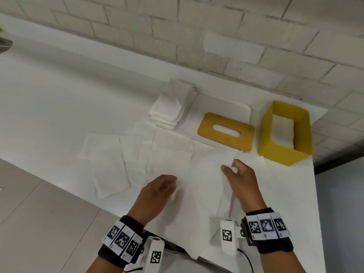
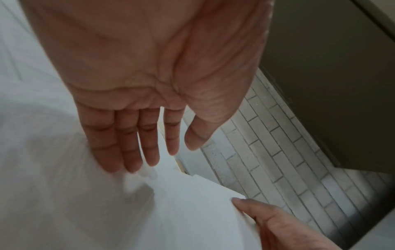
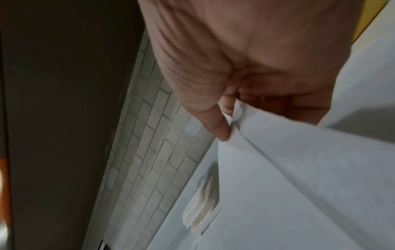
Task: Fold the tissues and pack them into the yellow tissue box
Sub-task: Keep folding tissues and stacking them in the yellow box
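The thin white paper tissue (image 1: 204,186) lies spread on the white table (image 1: 59,95) directly in front of the person, w/ its near edge hanging over the table lip. Right hand (image 1: 239,184) pinches its far right corner between thumb and fingers, lifted slightly. Left hand (image 1: 157,192) hovers over the sheet's left part, fingers straight and relaxed, holding nothing. The open yellow plastic tissue box (image 1: 285,154) stands just beyond and right of the right hand, so that hand is nearer; some white tissue is already inside. Probably the next move folds the held corner leftward, toward the left hand.
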A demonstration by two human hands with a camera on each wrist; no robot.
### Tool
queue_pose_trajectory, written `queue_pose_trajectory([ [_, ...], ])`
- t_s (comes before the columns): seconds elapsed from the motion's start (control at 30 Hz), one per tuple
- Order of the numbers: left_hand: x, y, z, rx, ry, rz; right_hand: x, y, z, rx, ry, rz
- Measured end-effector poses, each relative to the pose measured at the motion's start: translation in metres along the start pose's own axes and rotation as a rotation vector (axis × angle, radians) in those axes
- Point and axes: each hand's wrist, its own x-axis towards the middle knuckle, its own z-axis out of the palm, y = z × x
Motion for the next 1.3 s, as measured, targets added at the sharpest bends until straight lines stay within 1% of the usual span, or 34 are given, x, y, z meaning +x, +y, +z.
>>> queue_pose_trajectory([
  [0.03, 0.002, 0.001, 0.001, 0.025, -0.01, 0.004, -0.002, 0.0, -0.01, 0.026, 0.013, 0.0],
  [0.13, 0.009, 0.007, 0.006, 0.061, -0.029, 0.022, -0.002, 0.014, -0.036, 0.06, 0.038, 0.074],
  [0.2, 0.011, 0.017, 0.011, 0.0, -0.057, 0.015, -0.003, 0.021, -0.05, -0.024, 0.095, 0.086],
  [0.23, 0.011, 0.023, 0.015, -0.062, -0.079, 0.002, -0.003, 0.024, -0.056, -0.099, 0.134, 0.058],
  [0.3, 0.012, 0.036, 0.021, -0.148, -0.116, -0.002, -0.006, 0.025, -0.065, -0.231, 0.277, -0.038],
  [0.33, 0.013, 0.041, 0.025, -0.152, -0.123, 0.015, -0.009, 0.022, -0.069, -0.204, 0.351, -0.066],
  [0.37, 0.015, 0.045, 0.028, -0.152, -0.126, 0.037, -0.013, 0.018, -0.073, -0.149, 0.391, -0.087],
  [0.43, 0.019, 0.053, 0.033, -0.186, -0.141, 0.067, -0.02, 0.01, -0.078, 0.022, 0.318, -0.086],
  [0.5, 0.023, 0.06, 0.037, -0.264, -0.2, 0.1, -0.029, -0.006, -0.077, 0.299, 0.182, -0.102],
  [0.53, 0.026, 0.063, 0.039, -0.304, -0.246, 0.118, -0.034, -0.016, -0.074, 0.444, 0.096, -0.101],
  [0.57, 0.029, 0.065, 0.041, -0.329, -0.299, 0.129, -0.036, -0.024, -0.069, 0.531, 0.021, -0.087],
  [0.6, 0.031, 0.067, 0.043, -0.343, -0.366, 0.132, -0.038, -0.031, -0.062, 0.559, -0.05, -0.093],
  [0.67, 0.032, 0.071, 0.05, -0.396, -0.49, 0.094, -0.036, -0.036, -0.048, 0.498, -0.136, -0.103],
  [0.73, 0.03, 0.076, 0.055, -0.505, -0.515, 0.012, -0.034, -0.039, -0.037, 0.452, -0.187, -0.073],
  [0.83, 0.027, 0.077, 0.061, -0.572, -0.495, -0.071, -0.028, -0.034, -0.029, 0.414, -0.219, -0.077],
  [0.9, 0.026, 0.073, 0.062, -0.584, -0.471, -0.12, -0.024, -0.024, -0.026, 0.289, -0.224, -0.095],
  [0.93, 0.027, 0.071, 0.063, -0.591, -0.447, -0.14, -0.022, -0.017, -0.025, 0.186, -0.232, -0.067],
  [0.97, 0.028, 0.069, 0.063, -0.595, -0.415, -0.154, -0.021, -0.011, -0.023, 0.11, -0.27, -0.022],
  [1.03, 0.03, 0.068, 0.063, -0.595, -0.347, -0.168, -0.02, 0.004, -0.022, 0.083, -0.351, 0.1],
  [1.07, 0.032, 0.067, 0.062, -0.598, -0.313, -0.173, -0.02, 0.011, -0.024, 0.064, -0.322, 0.136],
  [1.1, 0.034, 0.067, 0.06, -0.601, -0.281, -0.179, -0.019, 0.02, -0.027, -0.009, -0.225, 0.154],
  [1.17, 0.036, 0.064, 0.053, -0.592, -0.242, -0.182, -0.014, 0.037, -0.038, -0.213, 0.017, 0.179],
  [1.2, 0.036, 0.062, 0.049, -0.584, -0.227, -0.179, -0.01, 0.044, -0.042, -0.276, 0.107, 0.202],
  [1.23, 0.036, 0.061, 0.046, -0.583, -0.215, -0.177, -0.008, 0.049, -0.046, -0.299, 0.166, 0.227],
  [1.3, 0.036, 0.058, 0.041, -0.601, -0.193, -0.175, 0.0, 0.053, -0.051, -0.281, 0.2, 0.262],
])
